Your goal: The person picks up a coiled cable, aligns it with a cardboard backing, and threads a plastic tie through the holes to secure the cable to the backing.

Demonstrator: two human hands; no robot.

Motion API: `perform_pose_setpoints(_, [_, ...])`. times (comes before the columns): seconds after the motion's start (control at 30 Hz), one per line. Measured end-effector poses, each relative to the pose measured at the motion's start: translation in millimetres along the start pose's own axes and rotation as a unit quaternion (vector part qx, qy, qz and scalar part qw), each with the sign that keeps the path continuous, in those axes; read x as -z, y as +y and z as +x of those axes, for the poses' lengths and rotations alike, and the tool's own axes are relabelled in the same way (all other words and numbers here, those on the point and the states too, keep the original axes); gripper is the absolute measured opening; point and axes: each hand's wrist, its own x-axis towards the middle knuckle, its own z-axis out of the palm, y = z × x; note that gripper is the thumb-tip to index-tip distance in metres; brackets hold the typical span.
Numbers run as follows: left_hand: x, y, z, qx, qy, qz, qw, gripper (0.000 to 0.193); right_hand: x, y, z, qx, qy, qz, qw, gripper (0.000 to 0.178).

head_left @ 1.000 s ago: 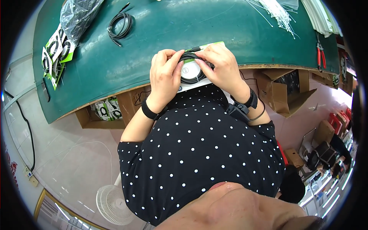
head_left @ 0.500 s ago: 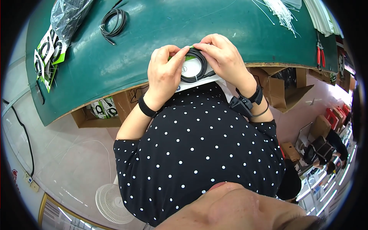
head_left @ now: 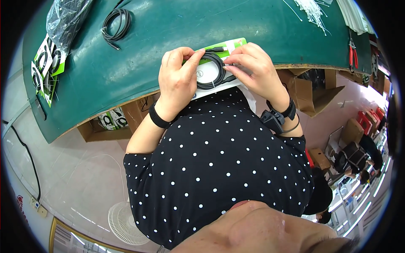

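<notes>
A black cable (head_left: pixel 218 79) lies coiled on a white and green packaging card (head_left: pixel 236 43) at the table's near edge, close to my body. Its plug end (head_left: pixel 216 49) rests across the card's green top. A thin pale tie shows at the coil's lower part. My left hand (head_left: pixel 179 76) is closed on the coil's upper left, thumb and forefinger pinching the cable against the card. At the coil's right side, my right hand (head_left: pixel 253 69) has thumb and fingertips brought together. Whatever lies between those fingertips is too small to make out.
Another coiled black cable (head_left: pixel 117 25) lies on the green table (head_left: pixel 160 29). Packed cable cards (head_left: pixel 46 63) and a plastic bag (head_left: pixel 66 21) sit at left. White zip ties (head_left: pixel 313 14) and red-handled pliers (head_left: pixel 352 55) are at right. Open cardboard boxes (head_left: pixel 318 95) stand below the table.
My right hand has left the coil's top and moved slightly right and down, uncovering the plug end and the card's green top. My left hand keeps its hold.
</notes>
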Motion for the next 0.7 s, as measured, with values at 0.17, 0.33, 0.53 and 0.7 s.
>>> perform_pose_setpoints(0.17, [-1,0,0,0.002,0.007,-0.007,1.0,0.042,-4,-4,-2,-0.033,-0.01,-0.023,0.999,0.011])
perform_pose_setpoints(0.33, [-2,-2,-1,0.0,0.012,-0.008,1.0,0.041,-9,-5,-3,-0.04,-0.013,-0.025,0.999,0.012])
perform_pose_setpoints(0.53, [-1,-1,-1,-0.002,0.015,-0.019,1.0,0.036,-17,-9,8,-0.02,0.042,-0.025,0.999,0.017])
perform_pose_setpoints(0.7, [1,-3,-2,0.005,0.017,-0.046,0.999,0.03,-28,-4,17,0.002,0.002,-0.052,0.999,0.023])
